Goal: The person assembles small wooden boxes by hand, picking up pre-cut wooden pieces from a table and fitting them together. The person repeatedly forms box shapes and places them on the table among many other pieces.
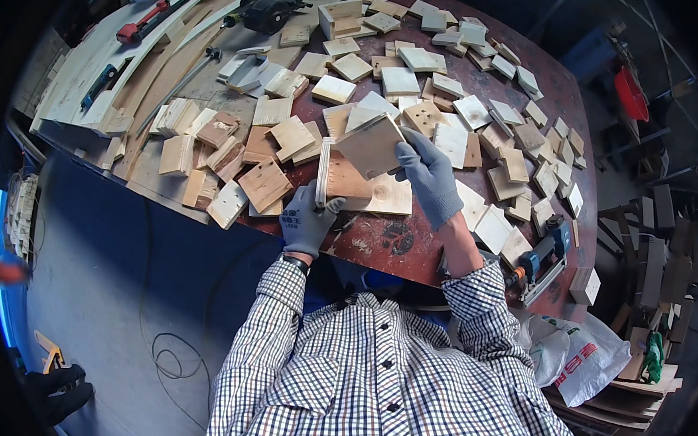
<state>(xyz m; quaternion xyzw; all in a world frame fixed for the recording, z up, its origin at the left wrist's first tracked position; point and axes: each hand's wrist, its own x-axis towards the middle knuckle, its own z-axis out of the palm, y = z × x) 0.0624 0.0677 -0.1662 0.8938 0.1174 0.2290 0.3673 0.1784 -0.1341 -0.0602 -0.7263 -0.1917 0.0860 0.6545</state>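
My left hand (305, 221), in a grey work glove, is closed on the near end of some upright wooden pieces (324, 171) at the front of the table. Their light edges stand close together, and a reddish-brown wooden face shows to their right. My right hand (428, 173), also gloved, grips a flat square wooden board (371, 146) by its right edge. The board is tilted and raised above the other pieces, its lower left part close to those at my left hand. Most of the right thumb shows; the fingers behind the board are hidden.
Many loose wood blocks (401, 81) cover the dark red table (382, 244). A nail gun (547, 250) lies at its right edge, a black power tool (268, 13) at the back. Long boards (77, 83) lie at far left. A plastic bag (585, 355) hangs at lower right; a cable (174, 356) lies on the floor.
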